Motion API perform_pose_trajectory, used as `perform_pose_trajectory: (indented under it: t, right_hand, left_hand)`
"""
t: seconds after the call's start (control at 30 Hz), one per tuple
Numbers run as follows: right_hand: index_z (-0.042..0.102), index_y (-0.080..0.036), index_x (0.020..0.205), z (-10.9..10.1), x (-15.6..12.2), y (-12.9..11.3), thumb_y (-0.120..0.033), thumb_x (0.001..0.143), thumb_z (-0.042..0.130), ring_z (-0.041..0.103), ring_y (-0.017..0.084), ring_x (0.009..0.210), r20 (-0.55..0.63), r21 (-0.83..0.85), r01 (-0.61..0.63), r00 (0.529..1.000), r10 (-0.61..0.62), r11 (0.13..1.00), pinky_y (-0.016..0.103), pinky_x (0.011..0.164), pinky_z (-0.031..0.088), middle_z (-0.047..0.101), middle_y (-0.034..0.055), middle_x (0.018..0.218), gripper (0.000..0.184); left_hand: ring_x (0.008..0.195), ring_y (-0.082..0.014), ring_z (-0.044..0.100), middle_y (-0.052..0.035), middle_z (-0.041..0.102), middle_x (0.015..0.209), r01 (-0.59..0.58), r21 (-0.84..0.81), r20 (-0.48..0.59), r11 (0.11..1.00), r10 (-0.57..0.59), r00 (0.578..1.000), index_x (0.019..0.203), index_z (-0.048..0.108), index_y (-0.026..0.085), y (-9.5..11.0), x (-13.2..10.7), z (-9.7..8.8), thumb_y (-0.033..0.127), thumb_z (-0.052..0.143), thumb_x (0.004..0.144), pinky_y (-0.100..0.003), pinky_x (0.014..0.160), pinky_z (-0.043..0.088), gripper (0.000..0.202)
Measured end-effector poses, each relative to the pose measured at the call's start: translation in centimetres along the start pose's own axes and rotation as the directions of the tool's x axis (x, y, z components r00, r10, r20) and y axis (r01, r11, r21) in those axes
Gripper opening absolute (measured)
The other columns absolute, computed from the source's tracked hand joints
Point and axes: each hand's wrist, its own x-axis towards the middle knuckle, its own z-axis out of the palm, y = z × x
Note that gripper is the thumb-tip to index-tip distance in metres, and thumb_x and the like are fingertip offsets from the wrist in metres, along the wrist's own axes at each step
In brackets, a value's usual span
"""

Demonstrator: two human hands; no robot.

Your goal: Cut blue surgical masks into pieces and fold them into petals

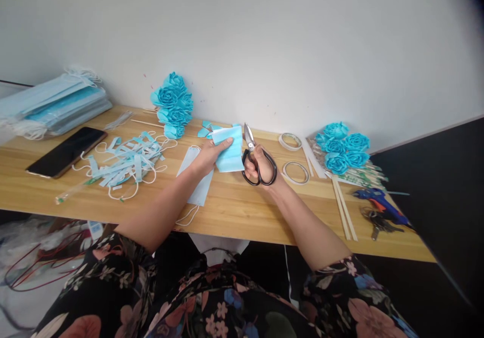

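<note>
My left hand point(209, 155) grips a folded piece of light blue mask fabric point(230, 149) above the wooden table point(234, 207). My right hand point(260, 164) holds black-handled scissors point(254, 160), fingers through the loops, blades pointing up beside the fabric's right edge. A whole face mask point(196, 184) lies flat under my left wrist.
A pile of cut blue strips and ear loops point(126, 162) lies left, beside a dark phone point(68, 151) and a stack of masks point(53, 103). Blue fabric roses stand against the wall point(174, 103) and at right point(342, 149). Two tape rolls point(297, 171), sticks point(344, 209), a glue gun point(380, 202) and keys point(378, 222) lie right.
</note>
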Motion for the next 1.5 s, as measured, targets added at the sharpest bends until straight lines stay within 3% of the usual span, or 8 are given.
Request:
perform_pose_trajectory:
  t: [0.2, 0.4, 0.67, 0.9, 1.03, 1.23, 1.37, 1.5]
  right_hand:
    - [0.048, -0.022, 0.143, -3.5, 0.8, -0.7, -0.078, 0.081, 0.055, 0.042, 0.011, 0.038, -0.154, -0.413, 0.044, 0.981, -0.117, 0.91, 0.025, 0.043, 0.04, 0.047, -0.0089, 0.051, 0.084]
    - [0.042, -0.022, 0.153, -6.7, 1.6, -1.4, -0.064, 0.078, 0.07, 0.064, 0.022, 0.072, -0.228, -0.903, -0.166, 0.967, -0.114, 0.396, 0.031, 0.067, 0.046, 0.069, 0.0023, 0.077, 0.091]
    - [0.015, -0.019, 0.163, -7.5, 1.6, -0.9, -0.07, 0.08, 0.064, 0.066, 0.036, 0.104, -0.306, -0.944, -0.304, 0.952, 0.004, 0.129, 0.041, 0.082, 0.049, 0.071, 0.0157, 0.118, 0.108]
    - [0.042, -0.012, 0.152, -9.1, 1.6, -0.1, -0.037, 0.089, 0.062, 0.06, 0.038, 0.121, -0.252, -0.966, -0.255, 0.966, -0.057, -0.045, 0.045, 0.098, 0.046, 0.066, 0.0214, 0.129, 0.07]
    - [0.057, -0.012, 0.141, -8.6, 1.4, -0.8, -0.03, 0.094, 0.055, 0.061, 0.036, 0.12, -0.182, -0.983, -0.171, 0.964, -0.193, 0.069, 0.048, 0.103, 0.045, 0.068, 0.0196, 0.128, 0.05]
    - [0.047, -0.026, 0.149, -4.6, 0.5, -2.0, -0.049, 0.098, 0.05, 0.055, 0.024, 0.132, 0.152, -0.725, 0.311, 0.943, -0.297, 0.614, 0.041, 0.11, 0.042, 0.062, 0.0074, 0.141, 0.056]
    - [0.063, -0.027, 0.133, -2.9, 0.2, -1.4, -0.048, 0.088, 0.066, 0.063, 0.024, 0.114, 0.187, -0.689, 0.339, 0.937, -0.295, 0.64, 0.04, 0.104, 0.044, 0.071, 0.0057, 0.119, 0.049]
    - [0.072, -0.022, 0.085, -3.1, 0.5, -0.9, -0.047, 0.087, 0.063, 0.06, 0.02, 0.08, -0.033, -0.703, 0.214, 0.943, -0.332, 0.678, 0.034, 0.082, 0.048, 0.067, 0.0025, 0.082, 0.027]
  left_hand:
    - [0.083, -0.0209, 0.072, -0.0059, 0.076, 0.09, -0.064, -0.052, -0.078, 0.997, 0.06, 0.995, 0.1, 0.069, 0.013, 0.6, 0.2, 0.0, 0.044, 0.09, 0.061, -0.033, 0.079, 0.06, 0.054]
    - [0.077, -0.0204, 0.073, -0.0055, 0.076, 0.085, -0.069, -0.052, -0.114, 0.996, 0.062, 0.991, 0.097, 0.069, 0.013, 0.8, 0.4, 0.0, 0.043, 0.09, 0.061, -0.03, 0.071, 0.061, 0.052]
    - [0.074, -0.0199, 0.072, -0.0048, 0.076, 0.082, -0.058, -0.08, -0.147, 0.995, 0.046, 0.988, 0.096, 0.07, 0.015, 0.8, 0.4, 0.0, 0.044, 0.092, 0.055, -0.028, 0.069, 0.06, 0.055]
    - [0.08, -0.021, 0.071, -0.005, 0.076, 0.085, -0.009, 0.015, -0.129, 1.0, 0.011, 0.992, 0.097, 0.07, 0.014, 0.5, 0.0, 0.3, 0.047, 0.092, 0.053, -0.032, 0.077, 0.058, 0.06]
    - [0.085, -0.0221, 0.071, -0.0075, 0.076, 0.093, -0.052, 0.133, -0.08, 0.99, 0.063, 0.995, 0.097, 0.072, 0.013, 0.5, -0.6, 0.7, 0.049, 0.09, 0.057, -0.032, 0.078, 0.058, 0.058]
    - [0.072, -0.0174, 0.064, -0.0043, 0.072, 0.078, -0.115, 0.448, 0.039, 0.887, 0.109, 0.993, 0.082, 0.075, 0.014, 0.5, -1.3, 0.9, 0.045, 0.083, 0.067, -0.025, 0.065, 0.051, 0.036]
    - [0.056, -0.011, 0.048, 0.0013, 0.058, 0.058, -0.184, 0.619, 0.155, 0.764, 0.11, 0.982, 0.061, 0.067, 0.015, 0.2, -1.4, 0.8, 0.041, 0.077, 0.072, -0.022, 0.054, 0.036, 0.03]
    - [0.052, -0.0085, 0.035, 0.003, 0.043, 0.05, -0.207, 0.681, 0.205, 0.702, 0.089, 0.975, 0.049, 0.053, 0.015, -0.1, -1.5, 1.0, 0.046, 0.076, 0.071, -0.023, 0.051, 0.025, 0.044]
